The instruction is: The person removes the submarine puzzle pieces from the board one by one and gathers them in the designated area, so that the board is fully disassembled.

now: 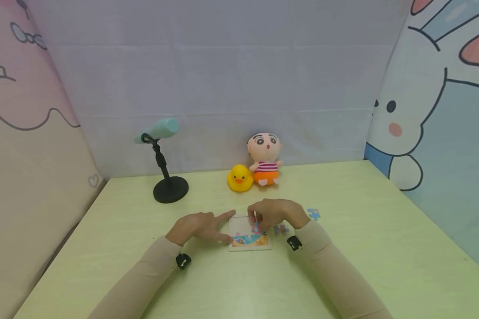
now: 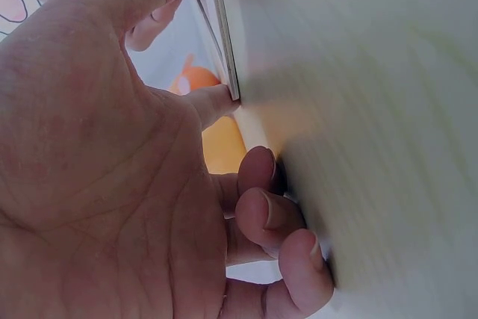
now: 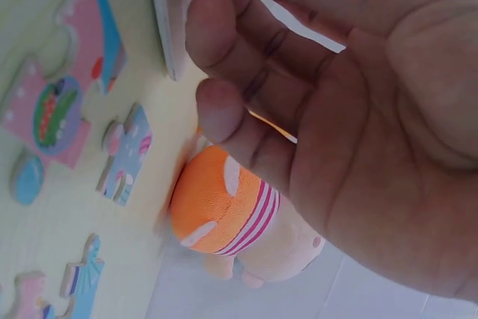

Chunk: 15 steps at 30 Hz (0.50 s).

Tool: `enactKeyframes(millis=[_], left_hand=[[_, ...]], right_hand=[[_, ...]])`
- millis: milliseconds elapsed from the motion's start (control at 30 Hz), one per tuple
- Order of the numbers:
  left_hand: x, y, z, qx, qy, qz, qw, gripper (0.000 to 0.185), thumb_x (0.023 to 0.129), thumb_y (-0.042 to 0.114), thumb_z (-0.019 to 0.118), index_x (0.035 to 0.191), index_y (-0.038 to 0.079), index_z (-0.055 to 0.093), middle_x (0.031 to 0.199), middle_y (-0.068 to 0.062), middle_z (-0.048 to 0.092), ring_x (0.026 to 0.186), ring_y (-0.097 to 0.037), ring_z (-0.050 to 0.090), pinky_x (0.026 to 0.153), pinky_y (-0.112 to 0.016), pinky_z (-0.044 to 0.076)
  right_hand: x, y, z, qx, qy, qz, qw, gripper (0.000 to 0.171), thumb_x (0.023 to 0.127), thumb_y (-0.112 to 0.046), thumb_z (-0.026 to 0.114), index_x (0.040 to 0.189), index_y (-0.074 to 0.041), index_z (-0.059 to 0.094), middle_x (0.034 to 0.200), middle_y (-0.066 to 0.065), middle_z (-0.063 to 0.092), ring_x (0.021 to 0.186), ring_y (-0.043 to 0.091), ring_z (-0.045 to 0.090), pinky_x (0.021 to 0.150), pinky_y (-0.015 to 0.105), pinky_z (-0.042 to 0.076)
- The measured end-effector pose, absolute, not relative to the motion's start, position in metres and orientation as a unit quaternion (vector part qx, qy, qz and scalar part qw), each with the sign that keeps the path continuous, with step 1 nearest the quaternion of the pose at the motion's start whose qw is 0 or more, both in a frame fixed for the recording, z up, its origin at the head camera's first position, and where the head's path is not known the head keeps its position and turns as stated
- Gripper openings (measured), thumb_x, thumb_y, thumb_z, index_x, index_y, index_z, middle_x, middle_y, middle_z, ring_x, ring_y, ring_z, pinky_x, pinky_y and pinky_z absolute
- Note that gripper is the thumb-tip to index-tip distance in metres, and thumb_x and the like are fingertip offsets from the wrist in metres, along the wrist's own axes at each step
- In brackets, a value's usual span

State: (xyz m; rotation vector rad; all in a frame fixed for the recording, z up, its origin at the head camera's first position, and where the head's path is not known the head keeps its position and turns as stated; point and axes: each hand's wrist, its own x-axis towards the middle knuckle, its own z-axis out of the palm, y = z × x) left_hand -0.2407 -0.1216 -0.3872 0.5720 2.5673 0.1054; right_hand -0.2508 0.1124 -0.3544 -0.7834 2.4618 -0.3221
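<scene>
A small square puzzle board (image 1: 249, 239) lies flat on a pale green table (image 1: 343, 266), in front of a yellow rubber duck (image 1: 240, 178) and a plush doll (image 1: 265, 158). The left hand (image 1: 199, 227) lies at the board's left edge, forefinger straight along its far corner, other fingers curled loosely, seemingly steadying it. The right hand (image 1: 273, 212) hovers over the board's far right part, fingertips bent down as if pinching a piece; whether it holds one cannot be told. The right wrist view alone shows several loose pieces (image 3: 56, 106) lying right of the board. Far left of the board stands a black stand (image 1: 168, 184).
</scene>
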Motion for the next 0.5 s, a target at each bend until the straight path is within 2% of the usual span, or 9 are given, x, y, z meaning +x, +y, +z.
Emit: enactKeyframes(millis=[300, 500], left_hand=[[-0.2403, -0.1205, -0.3884, 0.206, 0.945, 0.037, 0.252, 0.088, 0.085, 0.074, 0.058, 0.159, 0.041, 0.022, 0.118, -0.013, 0.059, 0.092, -0.026, 0.058, 0.080, -0.051, 0.048], [-0.2395, -0.1191, -0.3878, 0.203, 0.945, 0.035, 0.253, 0.089, 0.085, 0.073, 0.059, 0.159, 0.041, 0.022, 0.109, -0.010, 0.058, 0.087, -0.025, 0.056, 0.076, -0.048, 0.048]], right_hand=[[-0.2545, 0.1122, -0.3549, -0.315, 0.911, -0.098, 0.249, 0.012, 0.094, -0.007, 0.070, 0.095, -0.017, 0.064, 0.085, -0.004, 0.059, 0.076, 0.014, 0.053, 0.073, 0.030, 0.045], [-0.2548, 0.1135, -0.3549, -0.319, 0.907, -0.112, 0.250, 0.010, 0.093, -0.009, 0.070, 0.093, -0.016, 0.064, 0.081, -0.004, 0.060, 0.070, 0.013, 0.052, 0.067, 0.028, 0.044]])
